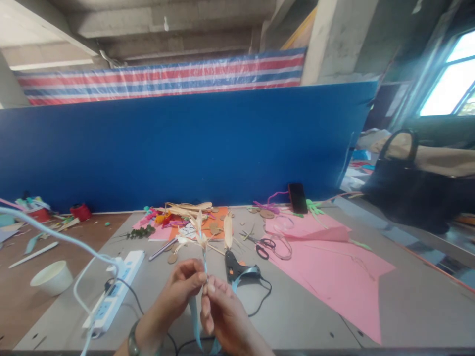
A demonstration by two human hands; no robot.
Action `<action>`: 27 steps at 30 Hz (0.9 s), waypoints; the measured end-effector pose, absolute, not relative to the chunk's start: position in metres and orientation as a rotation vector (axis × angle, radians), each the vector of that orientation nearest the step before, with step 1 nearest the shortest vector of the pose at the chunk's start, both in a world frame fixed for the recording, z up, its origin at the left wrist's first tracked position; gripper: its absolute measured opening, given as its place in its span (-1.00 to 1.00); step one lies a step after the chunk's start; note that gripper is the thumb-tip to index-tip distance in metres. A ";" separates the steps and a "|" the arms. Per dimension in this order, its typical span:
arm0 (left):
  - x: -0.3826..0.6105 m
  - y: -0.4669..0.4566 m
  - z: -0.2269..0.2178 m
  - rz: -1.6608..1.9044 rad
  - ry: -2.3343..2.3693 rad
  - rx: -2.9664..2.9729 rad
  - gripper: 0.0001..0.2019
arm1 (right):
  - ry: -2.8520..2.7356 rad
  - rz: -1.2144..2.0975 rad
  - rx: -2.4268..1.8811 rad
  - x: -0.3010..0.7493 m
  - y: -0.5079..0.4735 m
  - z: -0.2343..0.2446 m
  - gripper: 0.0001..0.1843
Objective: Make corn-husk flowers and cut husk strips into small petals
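Both hands meet low in the middle of the view, over the grey table (297, 316). My left hand (178, 291) and my right hand (222, 309) pinch the thin stem of a small straw flower (198, 235) with pale leaf-shaped petals that stands upright above my fingers. A light blue ribbon (193, 316) runs along the stem and hangs down between my hands. My left wrist wears a bracelet. Just behind the hands lies a black and orange glue gun (234, 267) with its black cord.
A white power strip (117, 289) and white cable lie to the left, beside a white paper cup (52, 278). Black scissors (264, 245), pink paper sheets (326, 267), orange paper, straw pieces and a phone (297, 198) lie behind. A blue partition (185, 148) backs the table. A black bag (404, 193) stands at right.
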State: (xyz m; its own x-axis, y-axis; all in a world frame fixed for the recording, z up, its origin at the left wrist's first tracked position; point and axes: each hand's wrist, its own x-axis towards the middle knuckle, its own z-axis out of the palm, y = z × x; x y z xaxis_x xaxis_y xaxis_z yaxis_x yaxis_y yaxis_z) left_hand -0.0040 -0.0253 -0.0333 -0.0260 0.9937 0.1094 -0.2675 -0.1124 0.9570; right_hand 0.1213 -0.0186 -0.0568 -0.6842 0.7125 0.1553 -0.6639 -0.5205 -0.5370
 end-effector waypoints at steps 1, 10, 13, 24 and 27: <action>-0.005 -0.024 -0.035 1.424 0.978 1.076 -0.75 | -0.764 2.183 -0.125 0.121 -0.017 -0.057 -0.75; -0.011 -0.016 -0.031 1.426 1.116 1.110 -0.77 | -1.085 1.947 -0.418 0.128 -0.004 -0.058 -0.71; -0.015 -0.008 -0.029 1.416 1.164 1.106 -0.75 | -1.321 1.743 -0.562 0.137 0.003 -0.053 -0.72; -0.030 0.027 -0.034 1.440 1.269 1.069 -0.72 | -1.771 1.057 -0.867 0.187 0.058 -0.048 -0.85; -0.031 0.032 -0.038 1.411 1.260 1.083 -0.72 | -1.836 0.905 -0.877 0.195 0.068 -0.045 -0.88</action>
